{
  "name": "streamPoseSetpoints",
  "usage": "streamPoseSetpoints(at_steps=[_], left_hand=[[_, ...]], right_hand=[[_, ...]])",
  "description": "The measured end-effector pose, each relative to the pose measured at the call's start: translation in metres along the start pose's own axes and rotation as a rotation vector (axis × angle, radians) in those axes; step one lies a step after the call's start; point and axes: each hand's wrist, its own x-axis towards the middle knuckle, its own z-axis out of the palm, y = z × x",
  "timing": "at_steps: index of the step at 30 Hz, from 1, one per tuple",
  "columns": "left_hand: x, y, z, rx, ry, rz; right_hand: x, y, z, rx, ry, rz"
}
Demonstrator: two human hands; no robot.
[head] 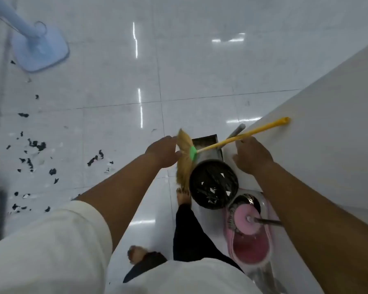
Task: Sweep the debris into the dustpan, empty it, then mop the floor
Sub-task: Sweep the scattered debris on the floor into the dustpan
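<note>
A broom (238, 136) with a yellow handle, green collar and straw bristles leans over a metal dustpan (206, 140) by the white wall. My left hand (163, 151) holds the bristle head, with the thumb pressed against the straw. My right hand (253, 155) reaches to the yellow handle; its fingers are fairly straight and the fingertips touch the handle. Black and white debris (35, 145) lies scattered over the tiles at the left. A pink mop bucket (251, 249) with a mop head (245, 219) in it stands at the lower right.
A black wastebasket (214, 185) stands between the dustpan and the mop bucket. A pale blue fan base (40, 49) sits at the top left. The white wall (327, 134) runs along the right. My bare feet (184, 196) are beside the wastebasket.
</note>
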Motion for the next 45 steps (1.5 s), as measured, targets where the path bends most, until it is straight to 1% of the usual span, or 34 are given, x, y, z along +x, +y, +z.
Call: streamPoseSetpoints(at_steps=[2, 4, 7, 11, 16, 22, 26, 30, 33, 37, 41, 45], left_hand=[[0.030, 0.025, 0.002, -0.019, -0.014, 0.045], [0.059, 0.051, 0.004, -0.006, -0.028, 0.079], [0.099, 0.087, 0.014, -0.006, -0.037, 0.121], [0.146, 0.126, 0.031, -0.029, -0.025, 0.175], [0.182, 0.153, 0.049, -0.103, -0.047, 0.252], [0.194, 0.164, 0.064, -0.155, -0.082, 0.308], [0.191, 0.160, 0.070, -0.195, -0.089, 0.315], [0.175, 0.142, 0.060, -0.312, -0.025, 0.269], [0.160, 0.127, 0.042, -0.387, 0.041, 0.228], [0.139, 0.100, 0.010, -0.441, 0.148, 0.173], [0.112, 0.065, -0.020, -0.593, 0.248, 0.063], [0.073, 0.019, -0.046, -0.654, 0.451, 0.047]], right_hand=[[0.014, 0.023, -0.006, -0.122, 0.075, -0.015], [0.028, 0.044, -0.010, -0.292, 0.138, -0.083], [0.048, 0.062, -0.014, -0.496, 0.126, -0.104], [0.063, 0.072, -0.014, -0.632, 0.039, -0.017], [0.071, 0.069, -0.009, -0.616, 0.001, 0.013], [0.078, 0.065, -0.004, -0.532, -0.082, 0.074], [0.072, 0.062, -0.003, -0.506, -0.185, -0.015], [0.056, 0.056, -0.017, -0.555, -0.148, -0.168], [0.043, 0.050, -0.028, -0.581, -0.123, -0.201], [0.031, 0.038, -0.049, -0.573, -0.073, -0.215], [0.023, 0.021, -0.076, -0.605, 0.009, -0.243], [0.018, -0.001, -0.103, -0.696, 0.053, -0.307]])
